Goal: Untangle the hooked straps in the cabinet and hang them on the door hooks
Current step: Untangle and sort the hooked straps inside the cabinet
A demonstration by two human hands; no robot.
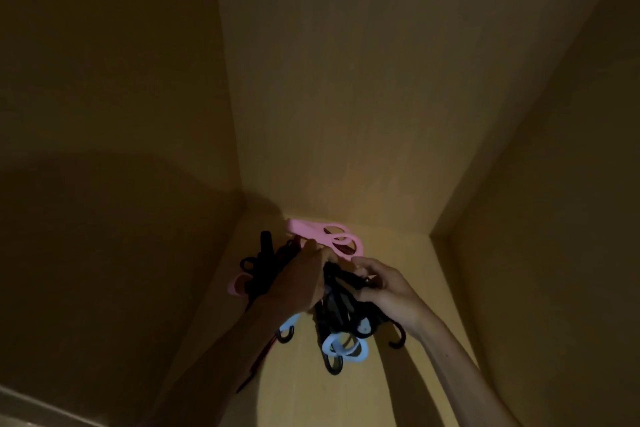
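A tangled heap of black hooked straps (337,305) lies on the cabinet shelf (408,274) near the back left corner. Pink plastic handles (325,236) stick out at the far side of the heap, and another pink piece (237,284) shows at its left. Light blue handles (343,347) and black hooks (398,340) lie at the near side. My left hand (298,284) reaches into the heap and pinches something by the pink handles. My right hand (384,288) curls its fingers round black straps on the heap's right side.
The dim wooden cabinet has a back wall (346,114), a left wall (121,114) and a right wall (554,218). A red and black strap (263,357) trails toward the front under my left forearm. Bare shelf surface lies to the right and in front of the heap.
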